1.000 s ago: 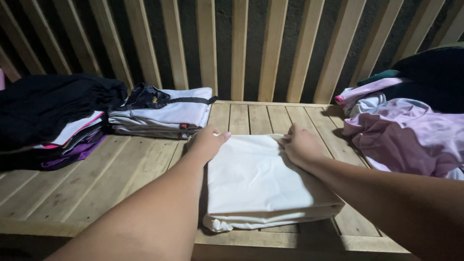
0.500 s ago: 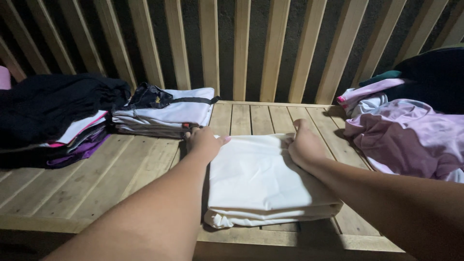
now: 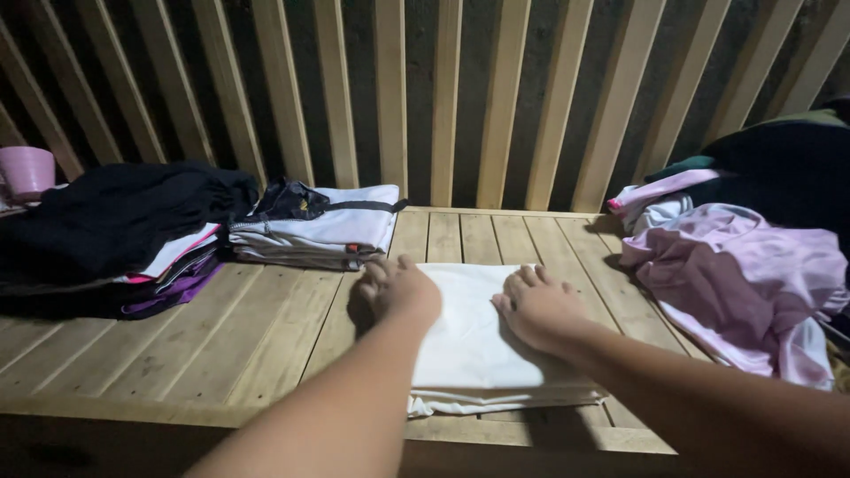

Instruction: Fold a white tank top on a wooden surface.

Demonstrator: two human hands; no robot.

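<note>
A folded white cloth (image 3: 469, 345) lies on the wooden slatted bench (image 3: 266, 336), close to its front edge. My left hand (image 3: 398, 288) rests palm down on the cloth's far left corner, with the fingers loosely spread. Palm down too, my right hand (image 3: 536, 308) lies on the cloth's right half with its fingers apart. Neither hand grips the fabric; both press on top of it.
A stack of folded white and grey garments (image 3: 314, 228) sits behind and to the left. Further left is a dark pile over colourful folded clothes (image 3: 106, 226), with a pink cup (image 3: 27, 170) behind. Loose lilac and pink clothes (image 3: 735, 274) and a dark garment (image 3: 788, 168) are heaped on the right.
Both hands let go of the cloth's far edge and now lie flat on top of it. The view has shifted, bringing the pink cup into sight.
</note>
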